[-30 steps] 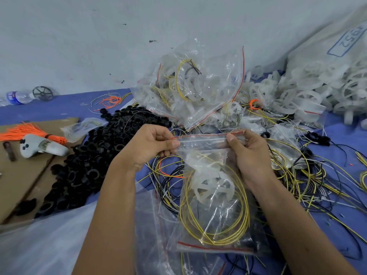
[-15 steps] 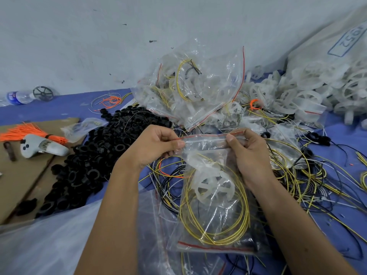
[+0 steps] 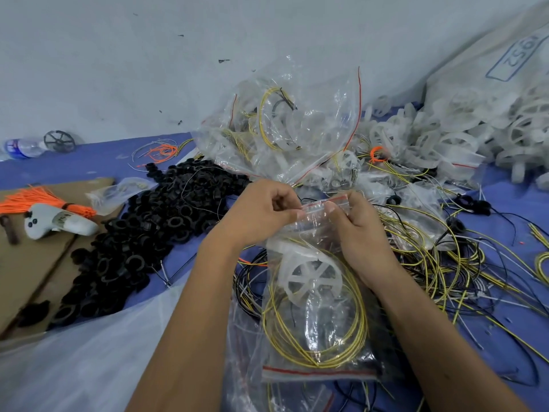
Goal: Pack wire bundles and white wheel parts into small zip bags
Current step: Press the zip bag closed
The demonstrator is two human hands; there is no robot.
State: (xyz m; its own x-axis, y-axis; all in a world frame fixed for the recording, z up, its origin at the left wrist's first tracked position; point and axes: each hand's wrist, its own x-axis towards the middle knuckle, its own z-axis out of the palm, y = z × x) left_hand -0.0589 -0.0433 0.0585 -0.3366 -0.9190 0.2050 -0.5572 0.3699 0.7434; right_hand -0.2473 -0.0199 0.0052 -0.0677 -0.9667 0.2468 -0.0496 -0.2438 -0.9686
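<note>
Head view: both hands meet at the top of a small clear zip bag (image 3: pixel 315 295) held over the blue mat (image 3: pixel 98 162). The left hand (image 3: pixel 261 212) pinches the red-striped zip strip (image 3: pixel 322 203) between thumb and curled fingers at its left part; the right hand (image 3: pixel 356 230) pinches the same strip just beside it, thumb tip nearly touching the left thumb. The bag hangs below the two grips, toward the person, its lower end with a second red stripe lying on other clear bags near the mat's near edge. Inside it, a white spoked wheel part (image 3: pixel 312 278) sits just under the right wrist, and a coil of yellow wire (image 3: pixel 315 331) loops below and around it.

Behind the hands, a heap of filled zip bags (image 3: pixel 291 126) stands toward the wall. At the mat's far right, loose white wheels (image 3: pixel 445 138) spill from a large sack (image 3: pixel 490 49). A pile of black rings (image 3: pixel 142 227) lies left of the hands, reaching a cardboard sheet (image 3: pixel 32 257) that carries an orange tie bundle (image 3: pixel 38 197) and a grey handheld controller (image 3: pixel 56 223). Loose yellow and black wires (image 3: pixel 445 263) spread to the right. A water bottle (image 3: pixel 20 147) lies at the far left edge.
</note>
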